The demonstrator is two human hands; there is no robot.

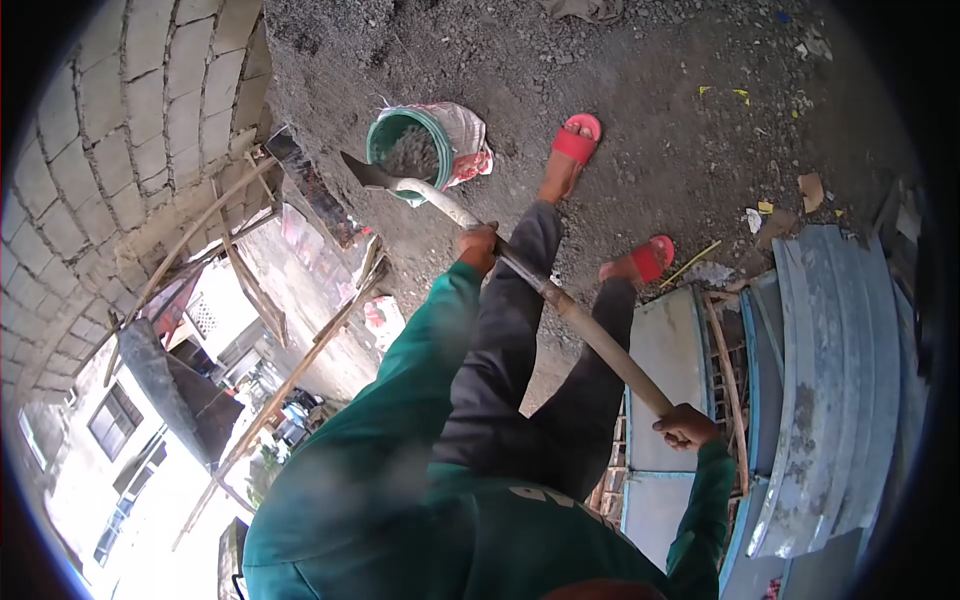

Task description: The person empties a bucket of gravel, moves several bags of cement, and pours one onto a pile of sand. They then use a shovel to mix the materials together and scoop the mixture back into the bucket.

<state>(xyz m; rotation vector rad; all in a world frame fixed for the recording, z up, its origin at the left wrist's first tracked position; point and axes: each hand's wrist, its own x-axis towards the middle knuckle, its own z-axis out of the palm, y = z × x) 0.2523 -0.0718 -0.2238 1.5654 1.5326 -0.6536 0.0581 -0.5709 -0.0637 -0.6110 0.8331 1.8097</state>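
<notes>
A long-handled shovel runs diagonally across the front of my legs. My left hand is wrapped round the lower part of its shaft, near the metal neck. Farther back, my right hand is closed on the wooden end of the handle. The dark shovel blade is at the near left rim of a green bucket, overlapping it in this view. Grey sand or gravel lies inside the bucket. A white and red sack is against the bucket's right side.
My feet in red slides stand on gravelly ground. Blue-edged panels and corrugated metal sheets lie close on the right. A block wall and wooden poles are on the left. Scraps of litter lie at upper right.
</notes>
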